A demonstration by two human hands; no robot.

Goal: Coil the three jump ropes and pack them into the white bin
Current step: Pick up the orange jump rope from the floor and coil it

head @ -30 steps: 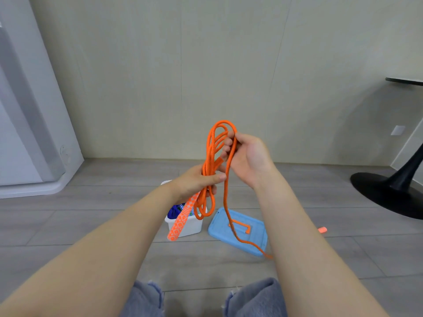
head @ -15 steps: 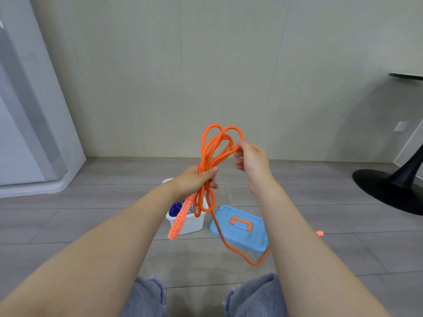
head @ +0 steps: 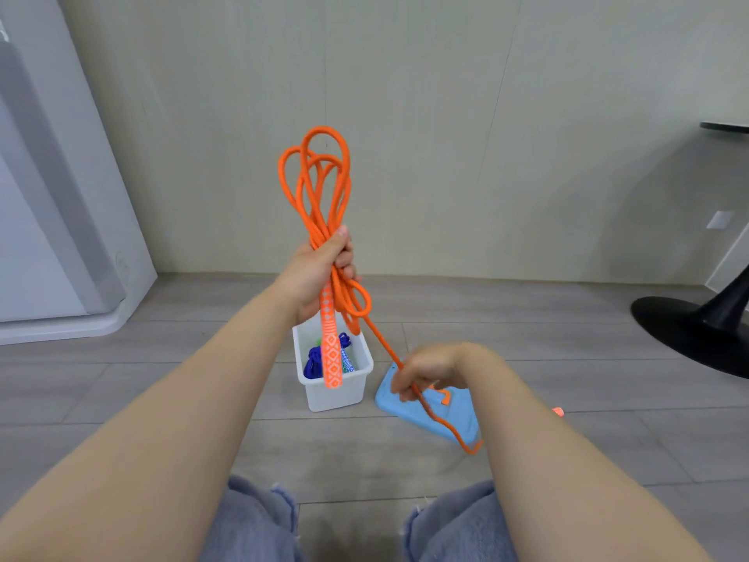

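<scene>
So closest to the camera are jeans-covered knees, then two bare forearms. Right hand, low down, is pinched shut around the loose tail of the orange jump rope, which runs on over a blue lid and disappears behind the right forearm. Left hand is raised higher, fisted around the bundled loops, which fan out above it; the patterned orange handle dangles over the white bin. Blue rope is already inside the bin. Further back: black table base on the right, beige wall. No readable writing anywhere.
</scene>
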